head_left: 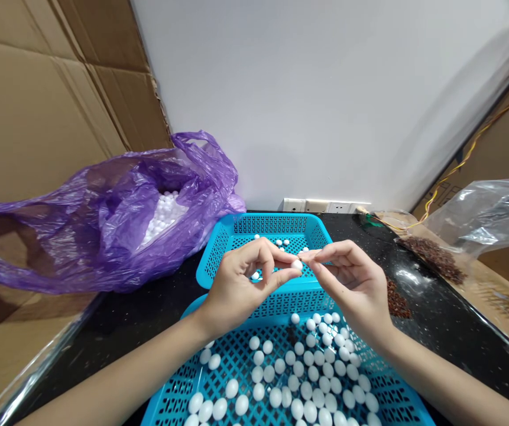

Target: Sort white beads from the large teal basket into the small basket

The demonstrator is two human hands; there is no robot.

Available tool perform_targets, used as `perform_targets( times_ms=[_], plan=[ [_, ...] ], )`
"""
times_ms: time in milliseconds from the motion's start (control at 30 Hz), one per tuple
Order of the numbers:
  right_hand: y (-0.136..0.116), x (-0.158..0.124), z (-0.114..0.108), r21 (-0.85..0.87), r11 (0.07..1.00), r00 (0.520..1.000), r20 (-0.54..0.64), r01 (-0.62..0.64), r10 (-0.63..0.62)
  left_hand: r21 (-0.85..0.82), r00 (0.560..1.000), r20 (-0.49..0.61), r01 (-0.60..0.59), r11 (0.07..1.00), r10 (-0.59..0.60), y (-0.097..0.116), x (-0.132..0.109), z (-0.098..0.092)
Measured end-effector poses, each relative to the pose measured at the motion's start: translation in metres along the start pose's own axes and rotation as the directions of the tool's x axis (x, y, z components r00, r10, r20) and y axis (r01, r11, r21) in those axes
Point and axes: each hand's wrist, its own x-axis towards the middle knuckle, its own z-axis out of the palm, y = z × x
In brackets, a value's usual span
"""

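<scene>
Over the far basket, my left hand (pixel 249 278) pinches a small white ball (pixel 297 265) between thumb and fingertips. My right hand (pixel 354 281) meets it from the other side, thumb and forefinger pressed together right at the ball. Something tiny and brownish seems to sit between those fingertips, too small to name. Below my hands, the near blue basket (pixel 172 387) holds many loose white balls. Several more white balls lie in the far blue basket (pixel 276 222), partly hidden by my hands.
At left lies a purple plastic bag (pixel 121 236) full of white balls (pixel 165 216), against cardboard (pixel 36 89). Reddish-brown bits (pixel 398 300) form a pile on the black counter (pixel 449 337). A clear bag (pixel 489 213) with similar bits rests at right, near wall sockets (pixel 316 206).
</scene>
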Motion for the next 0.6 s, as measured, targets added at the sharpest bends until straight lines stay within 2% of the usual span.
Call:
perform_targets(
  times_ms=[100,333,600],
  plan=[
    [-0.0001,0.0004,-0.0008,0.006,1.000,1.000,0.012,-0.006,0.006,-0.026,1.000,-0.012,0.002,1.000,-0.002,-0.0019,0.0000,0.0008],
    [0.0012,0.0012,-0.0004,0.018,1.000,0.999,0.033,-0.020,0.019,-0.205,1.000,-0.008,0.017,0.979,-0.019,-0.0053,0.0012,0.0033],
    [0.0028,0.0018,-0.0005,-0.031,0.999,0.998,0.058,-0.021,0.023,-0.145,0.999,-0.027,0.018,0.989,-0.022,-0.0104,0.0036,0.0030]
  ],
)
